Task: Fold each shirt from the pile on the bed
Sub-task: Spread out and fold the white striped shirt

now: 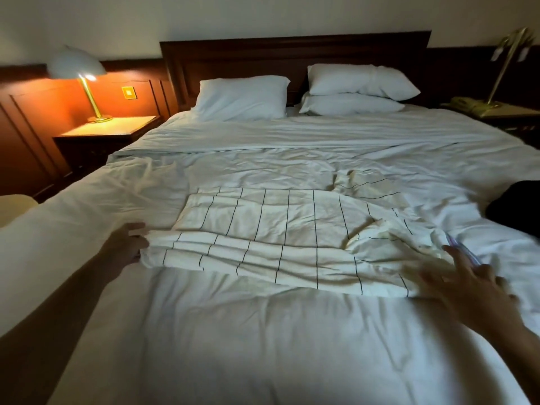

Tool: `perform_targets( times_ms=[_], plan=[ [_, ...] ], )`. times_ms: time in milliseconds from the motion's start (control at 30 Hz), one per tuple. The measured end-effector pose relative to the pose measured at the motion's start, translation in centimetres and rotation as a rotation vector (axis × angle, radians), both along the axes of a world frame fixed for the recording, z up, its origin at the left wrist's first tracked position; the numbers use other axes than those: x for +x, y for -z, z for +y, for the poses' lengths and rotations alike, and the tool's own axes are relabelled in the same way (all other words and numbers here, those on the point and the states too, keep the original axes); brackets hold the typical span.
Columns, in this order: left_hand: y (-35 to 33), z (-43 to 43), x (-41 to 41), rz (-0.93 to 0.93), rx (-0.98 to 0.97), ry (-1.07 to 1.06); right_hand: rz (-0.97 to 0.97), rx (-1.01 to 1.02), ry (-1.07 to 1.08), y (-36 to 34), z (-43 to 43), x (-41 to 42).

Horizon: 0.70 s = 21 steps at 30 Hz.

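— What is closest to the camera?

— The white duvet (233, 340) of the bed, with both bare arms reaching out over it. The left hand (128, 244) grips the left edge of the checked shirt (277, 238), its fingers curled at the fold. The right hand (473, 285) is blurred, with its fingers spread and holding nothing, at the shirt's right end.

— And how does the shirt lie?

— It lies across the middle of the bed. It is cream with thin dark grid lines, partly doubled over itself, and rumpled towards the right. A dark garment (517, 209) lies at the bed's right edge, apart from it.

— What is farther back?

— Three white pillows: a single pillow (242, 97) on the left and two stacked pillows (359, 92) on the right, all against a dark wooden headboard (292, 51). A lit lamp (79, 65) stands on the left nightstand (108, 130). On the right are a brass lamp (508, 62) and a telephone (470, 105).
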<state>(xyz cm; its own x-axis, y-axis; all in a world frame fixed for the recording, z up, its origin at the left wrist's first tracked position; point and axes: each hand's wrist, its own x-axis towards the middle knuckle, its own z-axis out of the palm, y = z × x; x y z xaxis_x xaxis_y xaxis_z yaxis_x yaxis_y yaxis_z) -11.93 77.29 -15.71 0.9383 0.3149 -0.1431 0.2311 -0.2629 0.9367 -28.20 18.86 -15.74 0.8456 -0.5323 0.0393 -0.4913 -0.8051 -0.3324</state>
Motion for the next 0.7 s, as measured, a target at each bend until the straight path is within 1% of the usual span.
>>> perform_targets(
  times_ms=[67,100,133,167,200,233,267,300,333,367,433,500,600,633,700],
  plan=[
    [-0.5,-0.9,-0.9,0.109,0.194,0.009,-0.042,0.008,0.035,0.3,-0.1,-0.5],
    [-0.4,-0.8,-1.1,0.216,0.331,0.057,-0.039,0.004,0.037,0.2,-0.4,-0.5],
    [-0.6,-1.0,-1.8,0.308,0.421,0.124,-0.022,0.011,0.031,0.3,-0.6,-0.3],
    [-0.6,-1.4,-2.3,0.352,0.525,0.183,-0.008,0.018,0.016,0.4,-0.7,-0.1],
    [-0.4,-1.5,-2.5,0.361,0.630,0.191,-0.036,0.016,-0.026,0.8,-1.1,0.1],
    [-0.2,-1.7,-2.7,0.325,0.681,0.182,-0.072,0.022,-0.068,1.3,-1.4,0.5],
    [0.0,-1.9,-2.8,0.248,0.643,0.150,-0.107,0.021,-0.098,1.7,-1.7,0.8],
    [0.1,-1.9,-2.9,0.179,0.506,0.100,-0.133,0.009,-0.110,2.1,-2.0,1.2],
    [0.2,-2.0,-2.9,0.102,0.316,0.033,-0.143,-0.003,-0.119,2.4,-2.3,1.5],
    [-0.1,-2.1,-3.0,0.030,0.167,-0.026,-0.138,-0.004,-0.123,2.4,-2.3,1.6],
    [-1.1,-2.2,-3.3,-0.107,-0.042,-0.128,-0.097,-0.018,-0.129,2.8,-2.8,1.8],
    [-2.3,-2.3,-3.6,-0.189,-0.219,-0.171,-0.067,-0.022,-0.140,2.6,-2.9,1.7],
    [-3.7,-2.1,-3.6,-0.248,-0.417,-0.155,-0.044,-0.038,-0.137,2.6,-2.8,1.8],
    [-4.1,-2.2,-3.5,-0.265,-0.448,-0.149,-0.039,-0.029,-0.139,2.8,-2.8,1.8],
    [-4.1,-1.9,-3.5,-0.296,-0.434,-0.139,-0.033,-0.029,-0.145,3.1,-2.7,1.7]
  ],
)
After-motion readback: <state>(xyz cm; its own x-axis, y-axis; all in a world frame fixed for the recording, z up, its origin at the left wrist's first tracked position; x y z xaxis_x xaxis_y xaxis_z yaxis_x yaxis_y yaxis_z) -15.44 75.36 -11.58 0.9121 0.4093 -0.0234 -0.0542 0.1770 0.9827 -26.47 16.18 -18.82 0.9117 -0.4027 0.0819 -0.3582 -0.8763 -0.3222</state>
